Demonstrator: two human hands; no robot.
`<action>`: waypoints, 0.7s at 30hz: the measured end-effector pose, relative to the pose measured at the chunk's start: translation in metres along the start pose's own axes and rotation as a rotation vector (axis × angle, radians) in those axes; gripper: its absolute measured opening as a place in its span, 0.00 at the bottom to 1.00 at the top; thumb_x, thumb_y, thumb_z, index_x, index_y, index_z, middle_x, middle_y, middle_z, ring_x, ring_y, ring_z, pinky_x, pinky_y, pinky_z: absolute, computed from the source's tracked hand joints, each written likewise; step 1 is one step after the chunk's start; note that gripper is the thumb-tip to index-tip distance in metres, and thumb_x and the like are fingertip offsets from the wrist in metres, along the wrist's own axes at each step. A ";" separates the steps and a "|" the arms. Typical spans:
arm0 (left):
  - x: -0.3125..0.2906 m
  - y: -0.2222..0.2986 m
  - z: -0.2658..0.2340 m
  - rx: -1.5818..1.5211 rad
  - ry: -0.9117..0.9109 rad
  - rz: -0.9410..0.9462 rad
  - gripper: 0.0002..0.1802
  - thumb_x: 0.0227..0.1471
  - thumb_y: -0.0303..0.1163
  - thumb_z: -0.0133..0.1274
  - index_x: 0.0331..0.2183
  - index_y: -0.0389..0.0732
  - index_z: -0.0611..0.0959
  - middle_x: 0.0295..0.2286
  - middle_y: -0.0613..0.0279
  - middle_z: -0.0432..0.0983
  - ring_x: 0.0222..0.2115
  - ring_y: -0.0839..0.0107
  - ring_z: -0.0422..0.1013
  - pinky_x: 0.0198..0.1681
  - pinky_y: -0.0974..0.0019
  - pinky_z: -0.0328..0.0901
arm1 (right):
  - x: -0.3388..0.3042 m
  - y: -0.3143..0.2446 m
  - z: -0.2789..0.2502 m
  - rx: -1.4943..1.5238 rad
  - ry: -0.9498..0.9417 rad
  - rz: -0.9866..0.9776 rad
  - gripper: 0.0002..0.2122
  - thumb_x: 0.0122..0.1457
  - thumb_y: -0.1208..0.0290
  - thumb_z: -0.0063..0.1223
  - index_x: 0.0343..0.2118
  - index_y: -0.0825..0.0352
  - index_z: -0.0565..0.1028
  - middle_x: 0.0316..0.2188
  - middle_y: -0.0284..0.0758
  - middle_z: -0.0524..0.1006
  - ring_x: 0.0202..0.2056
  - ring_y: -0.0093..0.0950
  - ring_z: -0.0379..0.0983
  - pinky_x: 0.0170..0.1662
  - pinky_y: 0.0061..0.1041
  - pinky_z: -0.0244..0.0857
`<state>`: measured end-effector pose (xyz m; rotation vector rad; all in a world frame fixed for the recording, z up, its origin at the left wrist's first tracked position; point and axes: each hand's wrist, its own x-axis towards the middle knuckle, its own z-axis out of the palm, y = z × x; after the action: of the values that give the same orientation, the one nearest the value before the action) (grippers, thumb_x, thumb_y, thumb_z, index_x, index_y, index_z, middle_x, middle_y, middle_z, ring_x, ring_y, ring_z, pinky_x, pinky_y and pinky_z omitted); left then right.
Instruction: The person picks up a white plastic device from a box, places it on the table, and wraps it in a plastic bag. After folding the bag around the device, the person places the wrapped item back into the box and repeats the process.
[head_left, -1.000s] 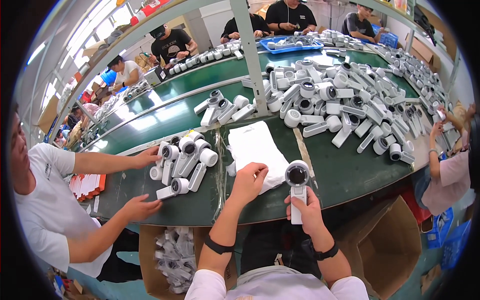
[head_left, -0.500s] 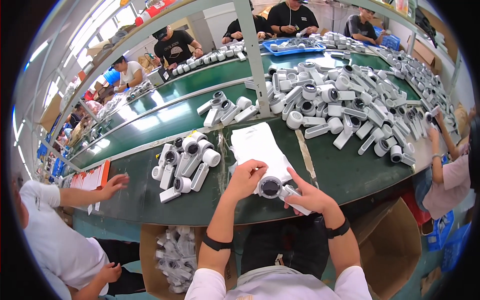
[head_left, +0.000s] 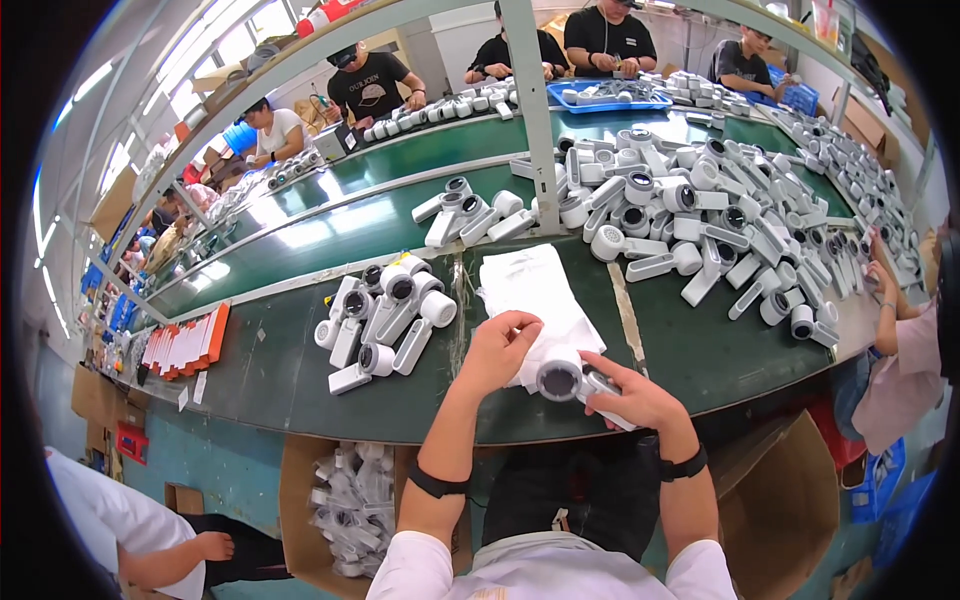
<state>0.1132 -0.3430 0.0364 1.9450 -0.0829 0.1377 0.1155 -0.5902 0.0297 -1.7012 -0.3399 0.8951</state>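
My right hand (head_left: 640, 398) is wrapped round the handle of a white handheld fan (head_left: 560, 377), whose round head with a dark centre is tilted up toward me. My left hand (head_left: 503, 352) is closed, thumb and fingertips pinched together over a stack of thin white bags or sheets (head_left: 535, 285). Whatever lies in that pinch is too small to make out. The fan's head is just in front of the stack's near edge, right of my left hand.
Similar fans lie in a small pile (head_left: 385, 315) on the left and a large heap (head_left: 700, 210) on the right. A metal post (head_left: 541, 130) rises behind the stack. Below the bench stand a box of bagged fans (head_left: 300, 500) and a brown carton (head_left: 780, 510). Co-workers sit across the conveyor (head_left: 380, 170).
The fan in my right hand has turned and shifted slightly right. My left hand stays pinched. The co-worker at left has drawn an arm back from the bench, and my view has shifted a little.
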 end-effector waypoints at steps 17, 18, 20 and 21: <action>0.004 0.010 0.000 -0.112 -0.184 -0.073 0.08 0.53 0.29 0.56 0.35 0.36 0.83 0.27 0.66 0.78 0.25 0.80 0.69 0.30 0.73 0.65 | 0.014 -0.008 -0.011 -0.066 -0.110 -0.081 0.35 0.56 0.73 0.52 0.66 0.51 0.52 0.30 0.32 0.75 0.22 0.20 0.69 0.27 0.20 0.67; 0.002 0.010 -0.001 -0.072 -0.167 -0.065 0.07 0.54 0.28 0.55 0.35 0.35 0.83 0.26 0.67 0.77 0.26 0.81 0.69 0.30 0.74 0.65 | 0.013 -0.008 -0.008 -0.041 -0.015 -0.074 0.33 0.57 0.72 0.52 0.65 0.51 0.55 0.30 0.31 0.75 0.22 0.19 0.68 0.26 0.20 0.67; -0.003 0.010 -0.001 -0.028 -0.142 -0.061 0.07 0.54 0.27 0.54 0.34 0.34 0.82 0.26 0.68 0.76 0.26 0.82 0.68 0.31 0.75 0.64 | 0.013 -0.007 0.001 -0.008 0.022 -0.064 0.32 0.57 0.72 0.51 0.65 0.51 0.55 0.29 0.31 0.75 0.22 0.19 0.68 0.26 0.20 0.67; -0.005 0.008 0.002 0.012 -0.077 0.015 0.06 0.54 0.26 0.54 0.34 0.35 0.82 0.27 0.65 0.76 0.27 0.79 0.69 0.31 0.73 0.64 | 0.014 -0.005 0.006 0.024 0.064 -0.053 0.31 0.57 0.72 0.51 0.65 0.51 0.56 0.28 0.32 0.74 0.21 0.19 0.68 0.25 0.20 0.66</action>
<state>0.1071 -0.3477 0.0422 1.9616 -0.1479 0.0737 0.1218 -0.5758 0.0289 -1.6876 -0.3284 0.8011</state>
